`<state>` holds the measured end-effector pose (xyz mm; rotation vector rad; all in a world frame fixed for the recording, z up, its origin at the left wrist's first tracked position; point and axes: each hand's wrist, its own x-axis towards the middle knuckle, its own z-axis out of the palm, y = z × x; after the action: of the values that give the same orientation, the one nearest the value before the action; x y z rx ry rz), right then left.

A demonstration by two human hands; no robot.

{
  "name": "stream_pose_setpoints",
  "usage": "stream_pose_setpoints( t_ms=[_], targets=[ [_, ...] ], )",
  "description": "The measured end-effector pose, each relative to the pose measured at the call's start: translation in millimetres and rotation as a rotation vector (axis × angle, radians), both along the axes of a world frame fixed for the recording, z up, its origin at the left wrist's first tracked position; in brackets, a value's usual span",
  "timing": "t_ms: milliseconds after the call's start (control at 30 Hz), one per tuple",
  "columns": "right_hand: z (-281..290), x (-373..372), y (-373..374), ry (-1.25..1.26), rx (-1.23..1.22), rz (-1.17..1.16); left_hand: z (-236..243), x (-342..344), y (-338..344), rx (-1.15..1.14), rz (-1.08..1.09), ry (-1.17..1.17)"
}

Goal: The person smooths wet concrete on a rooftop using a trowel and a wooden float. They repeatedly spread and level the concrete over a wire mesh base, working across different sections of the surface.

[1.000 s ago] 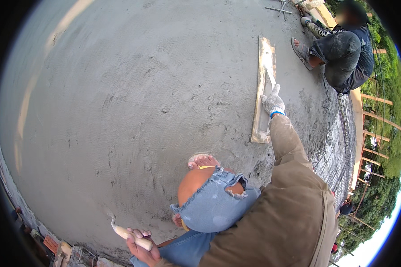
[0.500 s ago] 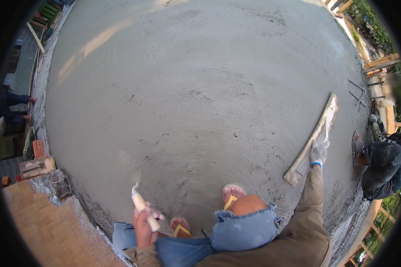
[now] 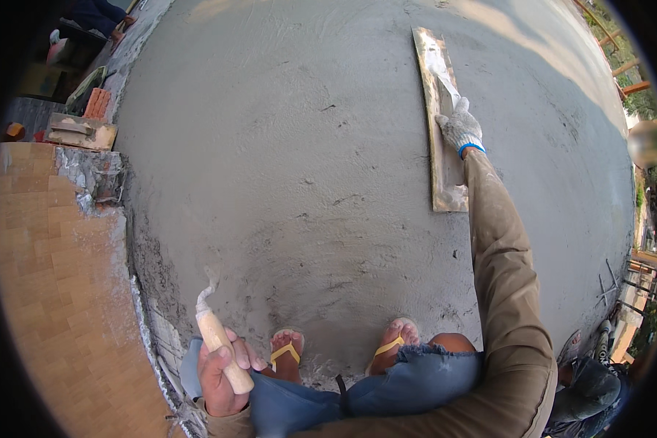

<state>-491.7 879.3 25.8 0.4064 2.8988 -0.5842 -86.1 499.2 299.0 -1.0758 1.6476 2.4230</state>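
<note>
My right hand [image 3: 461,128], in a knitted glove with a blue-edged cuff, grips the handle of a long wooden float [image 3: 441,175]. The float lies on the wet grey concrete [image 3: 328,160], its length pointing away from me at arm's reach. Bare and close to my left knee, my left hand [image 3: 223,379] is closed round the pale wooden handle of a trowel [image 3: 217,343]. The trowel's bent neck is coated in cement, and its blade can hardly be told from the concrete behind. My feet, in yellow-strapped sandals, are on the concrete between the two tools.
Tan tiles [image 3: 51,292] with a broken, cement-smeared edge border the slab on the left. A second float [image 3: 82,132] and orange-red bricks [image 3: 97,104] sit at its corner. Metal rods [image 3: 607,283] stick out at right, near a crouching person [image 3: 588,398]. Another person's legs [image 3: 106,14] show far left.
My right arm has stretched forward and swept the float away from me and leftward across the concrete. My view has turned right. The left hand still holds the trowel near my knee.
</note>
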Motion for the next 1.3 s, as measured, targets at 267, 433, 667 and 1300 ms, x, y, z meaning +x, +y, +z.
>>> stream_pose_setpoints(
  t_ms=[267, 433, 667, 1300],
  targets=[
    [-6, -80, -251, 0.020, -0.048, 0.430, 47, 28, -58, -0.220, 0.377, 0.276],
    [-7, -50, -352, 0.011, -0.077, 0.739, 33, 38, -80, -0.123, 0.545, 0.321],
    [13, 97, -448, -0.137, -0.117, 1.122, 32, 47, -105, 0.086, 0.528, 0.399],
    [3, 156, -222, 0.019, 0.281, 0.706, -214, 208, -250, -0.117, 0.765, -0.289]
  ],
)
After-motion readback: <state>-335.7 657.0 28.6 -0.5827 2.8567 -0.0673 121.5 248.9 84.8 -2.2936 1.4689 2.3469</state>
